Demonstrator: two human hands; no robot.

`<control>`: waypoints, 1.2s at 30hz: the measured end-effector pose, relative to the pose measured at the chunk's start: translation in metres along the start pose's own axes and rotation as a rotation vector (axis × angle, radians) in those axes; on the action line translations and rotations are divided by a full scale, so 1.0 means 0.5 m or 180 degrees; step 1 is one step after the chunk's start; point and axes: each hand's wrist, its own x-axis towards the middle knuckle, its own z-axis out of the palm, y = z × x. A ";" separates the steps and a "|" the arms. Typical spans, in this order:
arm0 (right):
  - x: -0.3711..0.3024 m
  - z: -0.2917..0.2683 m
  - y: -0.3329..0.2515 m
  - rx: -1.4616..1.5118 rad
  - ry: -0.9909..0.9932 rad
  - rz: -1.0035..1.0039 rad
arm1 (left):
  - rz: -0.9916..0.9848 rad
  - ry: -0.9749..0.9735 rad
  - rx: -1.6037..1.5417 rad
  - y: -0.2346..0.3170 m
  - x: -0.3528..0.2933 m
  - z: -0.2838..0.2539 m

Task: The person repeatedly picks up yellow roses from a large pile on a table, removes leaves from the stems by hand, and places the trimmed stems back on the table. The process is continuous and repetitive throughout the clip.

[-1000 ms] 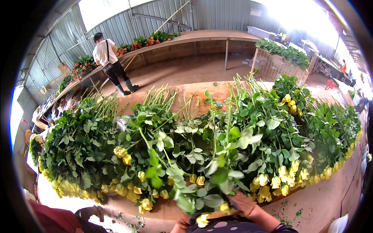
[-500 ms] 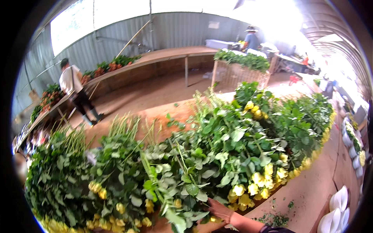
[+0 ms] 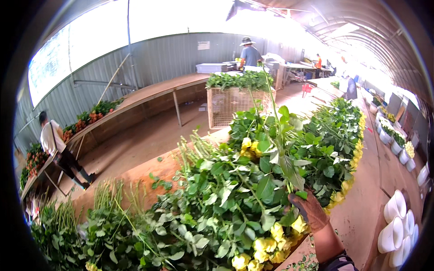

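My right hand (image 3: 312, 211), in a brownish glove, is closed round a leafy rose stem (image 3: 276, 122) held upright, its cut end high above the pile. The bloom of that stem is hidden. Beneath and beside the hand lies a broad heap of cut roses (image 3: 199, 217), stems pointing away from me and yellow blooms (image 3: 266, 248) toward my side. More roses (image 3: 332, 140) with a row of yellow heads stretch along the table to the right. My left hand cannot be made out in this view.
White cups (image 3: 393, 226) stand at the lower right, and flower-filled buckets (image 3: 395, 147) farther along. A slatted crate (image 3: 235, 108) of greenery sits beyond the table. One person (image 3: 56, 140) stands left by a long bench (image 3: 149, 92) with orange flowers; another (image 3: 250, 54) works behind the crate.
My right hand has come up from low among the leaves, moving right and away, with a rose stem now upright in it. The whole view has swung to the right.
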 end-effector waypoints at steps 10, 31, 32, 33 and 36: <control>0.097 -0.404 -0.069 -0.1857 0.1287 -0.0327 | -0.0753 -0.0324 0.1483 -0.091 -0.001 0.035; -0.066 -0.531 -0.088 -0.1538 0.1841 0.0014 | -0.0437 -0.1378 0.0937 -0.033 0.009 -0.291; -0.106 -0.560 -0.132 -0.1904 0.2126 -0.0068 | 0.0131 -0.1443 0.1292 -0.022 0.056 -0.230; -0.115 -0.597 -0.152 -0.2186 0.2272 -0.0135 | 0.0572 -0.1465 0.1688 -0.034 0.082 -0.169; -0.060 -0.699 -0.198 -0.2420 0.2394 -0.0169 | 0.0174 -0.1219 0.1130 0.038 0.057 -0.260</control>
